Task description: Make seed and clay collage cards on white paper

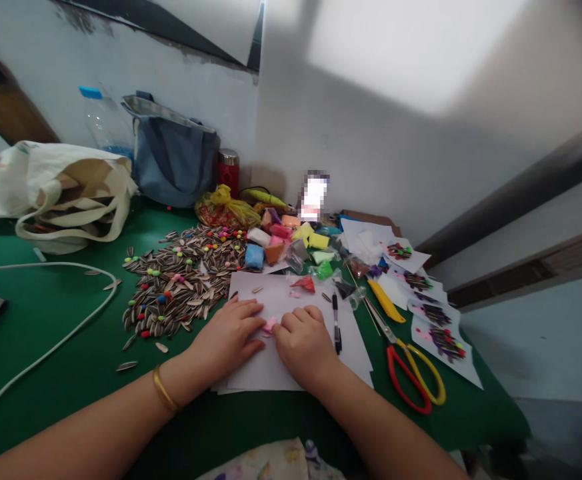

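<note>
Meeting at a small pink lump [269, 325], your left hand [228, 337] and right hand [305, 343] rest low over the white paper [271, 373], the lump lying on it between their fingertips. Left side: fingers stretched forward, thumb standing apart from them, index tip at the lump. Right side: fingers curled in, tips at the lump; whether they pinch it or merely press cannot be told, as the knuckles cover the contact. The material appears to be soft clay, judged likely to dent and smear. Recommended: steady the lump with your left fingertip, apply light, even pressure with your right, and ease off before it sticks to the paper. Finding: a loose seed [257, 290] lies on the paper beyond your left fingers; shift it aside, since soft material could pick it up. The pen [337, 323] lies just right of your right hand; avoid knocking it. Farther out, the scissors [393, 338] lie on the green tabletop [81, 373] to the right, handles toward you, and a heap of striped seeds [181, 293] borders the paper on the left; guard your left wrist against strays
</note>
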Demonstrator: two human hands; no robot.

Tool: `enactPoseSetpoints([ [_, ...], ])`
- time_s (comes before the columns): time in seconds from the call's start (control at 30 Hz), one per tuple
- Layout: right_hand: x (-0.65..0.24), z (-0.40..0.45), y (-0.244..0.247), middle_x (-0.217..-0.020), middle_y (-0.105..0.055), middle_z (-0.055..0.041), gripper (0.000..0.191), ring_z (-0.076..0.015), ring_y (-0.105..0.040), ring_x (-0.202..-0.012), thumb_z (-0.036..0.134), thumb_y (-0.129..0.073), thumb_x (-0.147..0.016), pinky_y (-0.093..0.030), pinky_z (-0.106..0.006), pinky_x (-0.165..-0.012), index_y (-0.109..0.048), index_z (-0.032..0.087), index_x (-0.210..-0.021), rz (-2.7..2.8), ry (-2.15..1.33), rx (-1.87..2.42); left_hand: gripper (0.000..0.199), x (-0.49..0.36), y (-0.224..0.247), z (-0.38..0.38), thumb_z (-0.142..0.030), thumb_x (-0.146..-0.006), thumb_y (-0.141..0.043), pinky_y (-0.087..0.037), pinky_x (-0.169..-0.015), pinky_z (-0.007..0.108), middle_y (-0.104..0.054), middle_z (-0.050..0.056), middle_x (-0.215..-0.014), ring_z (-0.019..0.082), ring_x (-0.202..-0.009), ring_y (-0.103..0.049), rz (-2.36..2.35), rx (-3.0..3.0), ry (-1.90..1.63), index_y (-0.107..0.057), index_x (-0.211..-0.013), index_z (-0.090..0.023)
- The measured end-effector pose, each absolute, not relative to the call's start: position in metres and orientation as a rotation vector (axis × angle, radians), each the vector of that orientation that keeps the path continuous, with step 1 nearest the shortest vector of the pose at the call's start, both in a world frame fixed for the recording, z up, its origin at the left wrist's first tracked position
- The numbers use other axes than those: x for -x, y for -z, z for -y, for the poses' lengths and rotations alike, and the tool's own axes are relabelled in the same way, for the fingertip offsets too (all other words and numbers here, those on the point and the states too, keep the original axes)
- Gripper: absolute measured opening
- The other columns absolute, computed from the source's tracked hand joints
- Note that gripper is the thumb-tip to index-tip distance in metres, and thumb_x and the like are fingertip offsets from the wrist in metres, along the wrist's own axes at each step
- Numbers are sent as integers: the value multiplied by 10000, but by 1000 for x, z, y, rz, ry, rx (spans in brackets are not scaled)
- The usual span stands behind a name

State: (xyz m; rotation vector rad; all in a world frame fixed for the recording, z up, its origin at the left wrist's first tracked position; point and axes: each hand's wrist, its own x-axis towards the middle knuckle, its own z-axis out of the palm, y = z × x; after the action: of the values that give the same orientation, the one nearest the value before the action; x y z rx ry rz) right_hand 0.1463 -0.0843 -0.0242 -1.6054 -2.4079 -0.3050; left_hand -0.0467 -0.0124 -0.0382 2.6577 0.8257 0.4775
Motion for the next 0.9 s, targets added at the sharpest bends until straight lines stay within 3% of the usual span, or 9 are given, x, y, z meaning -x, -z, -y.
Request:
enactPoseSetpoints([
  [0.33,-142,85,21,-780,-614,-38,93,-200,-470,-801,178,-568,-943,-271,-390,-782,-642,187,-887,2488,325,1546,261,46,40,12,-239,-797,-717,-349,-1125,566,-626,102,-1316,303,-1243,-561,-823,-2640,-505,-705,-1057,-232],
  [0.53,-150,86,18,-746,-615,-25,139,-187,-463,-771,178,-585,-919,-259,-383,-781,-643,206,-796,2401,259,1607,285,48,41,12,-268,-793,-726,-346,-1128,556,-624,95,-1316,303,-1250,-549,-821,-2639,-516,-699,-1076,-244],
  [0.9,-151,88,17,-772,-631,-25,94,-187,-479,-788,199,-610,-887,-264,-381,-792,-647,200,-801,2462,200,1570,270,47,41,12,-286,-810,-712,-353,-1121,547,-619,97,-1319,298,-1244,-555,-810,-2641,-527,-701,-1077,-245],
])
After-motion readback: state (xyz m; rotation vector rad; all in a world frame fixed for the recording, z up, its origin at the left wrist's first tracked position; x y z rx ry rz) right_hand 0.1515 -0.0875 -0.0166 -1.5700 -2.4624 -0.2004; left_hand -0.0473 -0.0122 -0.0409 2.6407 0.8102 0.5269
